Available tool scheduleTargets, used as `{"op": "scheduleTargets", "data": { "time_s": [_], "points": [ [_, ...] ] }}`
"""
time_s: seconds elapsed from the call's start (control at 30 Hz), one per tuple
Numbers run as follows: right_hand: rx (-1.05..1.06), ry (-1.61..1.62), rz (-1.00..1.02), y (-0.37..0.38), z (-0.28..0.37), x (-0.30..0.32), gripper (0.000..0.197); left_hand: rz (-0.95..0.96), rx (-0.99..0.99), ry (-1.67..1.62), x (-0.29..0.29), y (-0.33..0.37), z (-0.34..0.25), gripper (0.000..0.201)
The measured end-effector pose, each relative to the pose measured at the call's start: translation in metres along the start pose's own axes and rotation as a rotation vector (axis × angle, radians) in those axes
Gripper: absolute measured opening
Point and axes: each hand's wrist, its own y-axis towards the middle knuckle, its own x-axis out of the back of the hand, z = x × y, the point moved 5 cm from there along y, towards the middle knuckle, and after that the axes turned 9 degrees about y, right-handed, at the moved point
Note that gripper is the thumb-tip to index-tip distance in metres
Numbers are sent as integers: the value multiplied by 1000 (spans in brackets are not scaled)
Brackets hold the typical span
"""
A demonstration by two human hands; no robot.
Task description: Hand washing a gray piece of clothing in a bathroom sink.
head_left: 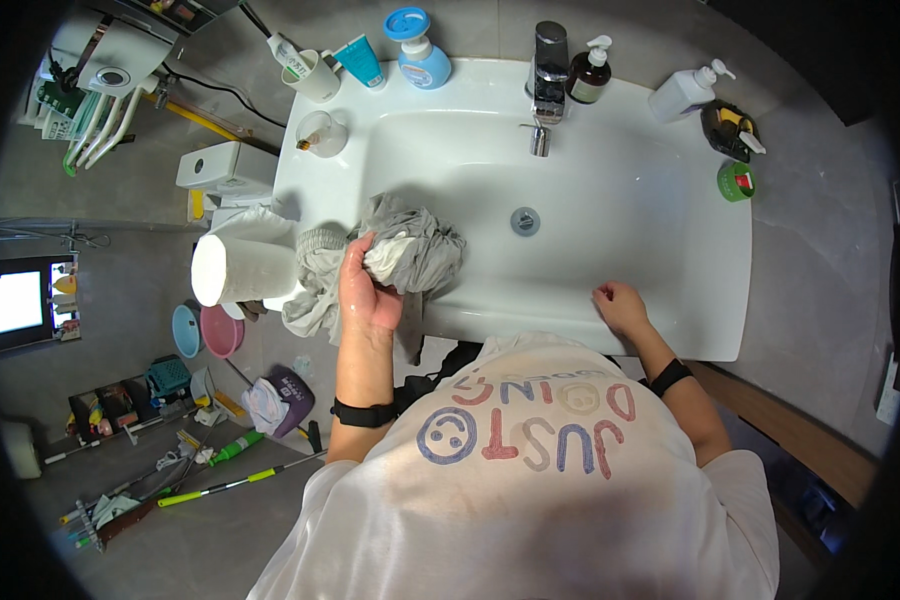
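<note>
Head view: a white sink point(670, 260) is seen, its basin without standing water. A wet grey garment point(410, 250) is bunched at its near left rim, gripped by the closed left hand point(368, 290); a firm, even squeeze over the basin seems wise. The right hand point(620, 305) rests loosely curled and holds nothing.

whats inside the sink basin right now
The white sink basin holds a round drain and part of a bunched grey cloth, gripped by the left hand. The right hand rests on its front rim. Whatever lies under the cloth is covered.
</note>
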Motion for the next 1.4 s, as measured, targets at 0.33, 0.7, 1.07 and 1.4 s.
{"op": "scheduleTargets", "data": {
  "time_s": [0.33, 0.7, 1.07, 1.4],
  "points": [
    [24, 44, 134, 20, -4, 5, 36, -21, -22, -23, 1, -3, -3, 34],
    [552, 21, -328, 33, 183, 138, 34, -17, -34, -19, 7, -12, 1, 33],
    [958, -415, -630, 69, 298, 145, 51, -21, -10, 41, -6, -30, 17, 20],
    [715, -656, -462, 87, 319, 134, 25, -43, -24, 31, 11, -35, 20, 21]
  ]
}}
